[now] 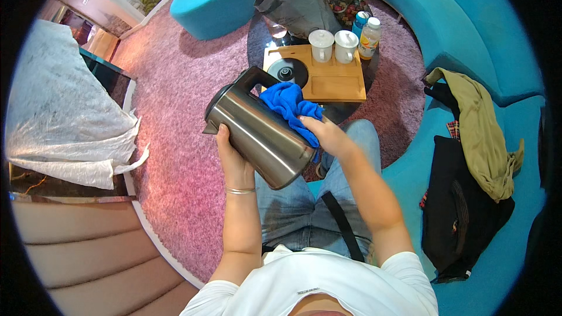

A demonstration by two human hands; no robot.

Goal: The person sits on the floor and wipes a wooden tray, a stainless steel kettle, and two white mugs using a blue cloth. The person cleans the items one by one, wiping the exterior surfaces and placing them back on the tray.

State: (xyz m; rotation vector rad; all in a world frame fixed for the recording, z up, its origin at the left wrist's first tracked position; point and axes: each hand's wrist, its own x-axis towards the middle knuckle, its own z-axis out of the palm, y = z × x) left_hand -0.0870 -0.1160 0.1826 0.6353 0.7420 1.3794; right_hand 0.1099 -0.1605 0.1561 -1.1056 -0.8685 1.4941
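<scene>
A brushed-steel electric kettle (259, 129) is tilted above my lap, its spout and black lid towards the left. My left hand (233, 158) holds it from below near the spout, the thumb on the steel side. A crumpled blue cloth (287, 103) lies against the kettle's handle side, gripped by my right hand (325, 134). Beyond the kettle, its round black power base (292, 72) sits in a bamboo tray (362, 85). Two white lidded mugs (321, 46) stand at that tray's far side. The kettle hides part of my left fingers.
The tray rests on a round dark glass table (259, 30) with bottles (369, 37), a grey bag (303, 4) and a patterned bag. A turquoise ottoman (215, 0) stands on pink carpet. Clothes (456, 210) lie on the curved turquoise sofa (404, 193) at the right.
</scene>
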